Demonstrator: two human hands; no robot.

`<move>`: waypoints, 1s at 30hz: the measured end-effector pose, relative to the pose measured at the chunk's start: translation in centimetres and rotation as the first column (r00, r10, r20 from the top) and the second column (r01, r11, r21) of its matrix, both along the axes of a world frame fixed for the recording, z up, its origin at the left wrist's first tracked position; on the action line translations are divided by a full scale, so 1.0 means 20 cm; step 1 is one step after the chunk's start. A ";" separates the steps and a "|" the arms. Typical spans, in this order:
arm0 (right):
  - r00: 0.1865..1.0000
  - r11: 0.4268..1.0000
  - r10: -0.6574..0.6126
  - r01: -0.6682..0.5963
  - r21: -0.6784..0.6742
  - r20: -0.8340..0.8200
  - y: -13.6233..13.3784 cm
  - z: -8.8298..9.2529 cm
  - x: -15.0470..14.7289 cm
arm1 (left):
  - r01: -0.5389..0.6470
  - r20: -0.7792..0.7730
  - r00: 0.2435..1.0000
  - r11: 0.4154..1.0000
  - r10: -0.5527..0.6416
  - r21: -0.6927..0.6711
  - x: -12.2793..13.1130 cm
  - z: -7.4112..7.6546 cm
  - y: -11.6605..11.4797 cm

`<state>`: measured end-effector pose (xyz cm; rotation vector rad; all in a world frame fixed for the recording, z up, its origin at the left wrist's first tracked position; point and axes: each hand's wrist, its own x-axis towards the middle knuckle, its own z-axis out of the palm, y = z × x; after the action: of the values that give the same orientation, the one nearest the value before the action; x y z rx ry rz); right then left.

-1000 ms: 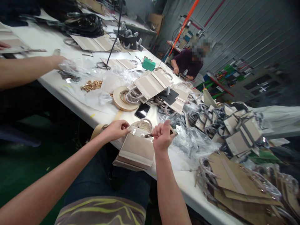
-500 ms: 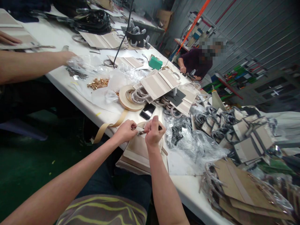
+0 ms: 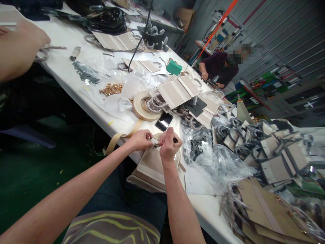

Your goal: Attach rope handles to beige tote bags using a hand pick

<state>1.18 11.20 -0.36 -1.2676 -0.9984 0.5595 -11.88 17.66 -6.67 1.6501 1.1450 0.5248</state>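
Observation:
My left hand [image 3: 141, 139] is closed in a pinch at the upper edge of a beige bag panel [image 3: 152, 161], beside a small pale piece at its fingertips. What exactly it grips is too small to make out. Wrapped in the fist of my right hand [image 3: 169, 145] is a dark-handled metal tool [image 3: 175, 140]; its thin metal tip points left at my left fingertips. The bag panel lies over the table's front edge, partly covered by my right forearm.
Beyond my hands lie a phone [image 3: 164, 121], a tape roll [image 3: 146, 107] and stacked bag panels [image 3: 179, 90]. Gold metal parts [image 3: 111, 89] lie farther left. Plastic with black pieces [image 3: 198, 147] and brown bags [image 3: 266, 210] are at right. A co-worker's hand [image 3: 22, 44] is at left; another person sits opposite.
The co-worker's arm at left has drawn back from the plastic bag toward the left edge. The view has shifted slightly, while my two hands stay together at the bag panel.

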 end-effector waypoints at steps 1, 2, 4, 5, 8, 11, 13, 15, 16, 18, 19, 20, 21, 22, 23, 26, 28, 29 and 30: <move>1.000 1.000 0.003 -0.003 0.000 -0.003 0.00 0.00 0.00 | -0.002 -0.007 1.000 1.000 0.002 -0.002 0.00 0.01 0.00; 1.000 1.000 0.004 -0.004 -0.002 -0.005 0.00 0.00 0.00 | -0.002 -0.014 1.000 1.000 0.002 -0.001 0.01 0.02 0.00; 1.000 1.000 0.003 -0.003 -0.009 -0.005 0.00 0.00 0.00 | -0.002 -0.024 1.000 1.000 0.002 0.004 0.01 0.03 0.00; 1.000 1.000 0.006 -0.006 -0.013 -0.005 0.00 0.00 0.00 | 0.001 -0.027 1.000 1.000 -0.001 0.004 0.01 0.03 0.00; 1.000 1.000 0.018 -0.018 -0.017 0.000 0.00 0.00 0.00 | 0.014 -0.021 1.000 1.000 -0.014 -0.002 0.02 0.03 0.01; 1.000 1.000 0.010 -0.010 -0.023 0.017 0.00 -0.01 0.00 | 0.008 -0.012 1.000 1.000 -0.008 0.007 0.02 0.03 0.01; 1.000 0.999 0.008 -0.007 -0.040 0.010 0.02 -0.01 0.00 | 0.004 -0.010 1.000 1.000 -0.004 0.002 0.02 0.04 0.01; 0.999 0.998 0.015 -0.016 -0.057 -0.029 0.05 0.00 0.01 | 0.015 -0.009 1.000 1.000 -0.015 -0.024 0.02 0.05 0.02; 0.998 0.998 0.019 -0.023 -0.056 -0.065 0.06 0.01 0.02 | 0.020 -0.007 1.000 0.999 -0.020 -0.044 0.02 0.06 0.02; 0.985 0.999 0.031 -0.037 -0.036 -0.172 0.08 0.03 0.05 | 0.026 -0.005 1.000 0.996 -0.027 -0.081 0.02 0.07 0.03; 0.972 0.999 0.040 -0.047 -0.025 -0.232 0.09 0.05 0.07 | 0.025 -0.003 1.000 0.995 -0.025 -0.092 0.02 0.07 0.03; 0.957 0.998 0.053 -0.062 -0.020 -0.287 0.09 0.06 0.09 | 0.023 0.001 1.000 0.995 -0.023 -0.097 0.02 0.07 0.04; 0.941 0.997 0.067 -0.079 -0.024 -0.333 0.09 0.07 0.10 | 0.019 0.004 1.000 0.995 -0.019 -0.096 0.02 0.07 0.04; 0.926 0.994 0.080 -0.099 -0.034 -0.370 0.08 0.07 0.11 | 0.016 0.007 1.000 0.996 -0.015 -0.091 0.02 0.07 0.04; 0.913 0.992 0.088 -0.116 -0.047 -0.399 0.08 0.07 0.12 | 0.011 0.008 1.000 0.996 -0.010 -0.085 0.02 0.07 0.04; 0.871 0.986 0.075 -0.137 -0.094 -0.485 0.10 0.04 0.13 | 0.002 0.012 1.000 0.997 -0.001 -0.073 0.02 0.06 0.03; 0.845 0.981 0.030 -0.126 -0.145 -0.534 0.14 0.01 0.13 | 0.010 0.034 0.999 0.998 -0.008 -0.068 0.01 0.05 0.03; 0.837 0.978 -0.004 -0.110 -0.176 -0.548 0.17 -0.01 0.13 | 0.016 0.050 0.999 0.998 -0.013 -0.067 0.01 0.04 0.03; 0.831 0.973 -0.041 -0.092 -0.209 -0.555 0.20 -0.02 0.13 | 0.020 0.065 0.998 0.998 -0.015 -0.066 0.01 0.03 0.03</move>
<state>3.78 15.20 -0.78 -1.1850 -0.4639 1.0228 -11.66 18.25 -6.11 1.5733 1.0887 0.5197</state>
